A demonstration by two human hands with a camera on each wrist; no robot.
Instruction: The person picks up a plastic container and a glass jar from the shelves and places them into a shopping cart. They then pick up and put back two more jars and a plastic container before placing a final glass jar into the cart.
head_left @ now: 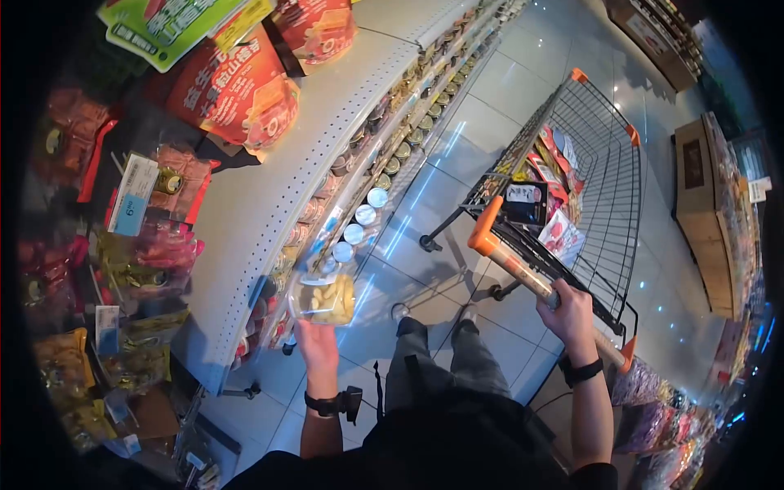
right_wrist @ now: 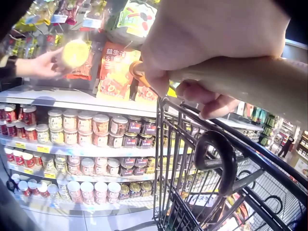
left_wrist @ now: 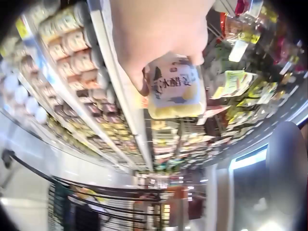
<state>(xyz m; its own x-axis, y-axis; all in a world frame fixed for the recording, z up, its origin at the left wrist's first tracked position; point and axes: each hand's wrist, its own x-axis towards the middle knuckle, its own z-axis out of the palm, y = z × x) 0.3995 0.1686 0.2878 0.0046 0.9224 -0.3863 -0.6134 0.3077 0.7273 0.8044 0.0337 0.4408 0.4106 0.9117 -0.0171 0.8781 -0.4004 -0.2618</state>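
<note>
My left hand [head_left: 318, 345] holds a clear plastic jar [head_left: 328, 299] of pale yellow slices in front of the shelving. In the left wrist view the fingers curl round the jar [left_wrist: 176, 89], and its label with dark Chinese characters faces that camera. My right hand [head_left: 567, 312] grips the handle [head_left: 523, 273] of a shopping cart, with the fingers wrapped round the bar in the right wrist view. Inside the wire cart [head_left: 608, 175] lie several colourful packets [head_left: 559, 167] and a black package [head_left: 525, 202].
Shelves [right_wrist: 72, 152] on the left hold rows of lidded jars [right_wrist: 85, 123]. Above them stand red pouches [head_left: 237, 94], beside hanging snack bags [head_left: 147, 253] with price tags. Tiled floor [head_left: 441, 204] runs between the shelving and the cart. A wooden display [head_left: 702, 216] stands at the right.
</note>
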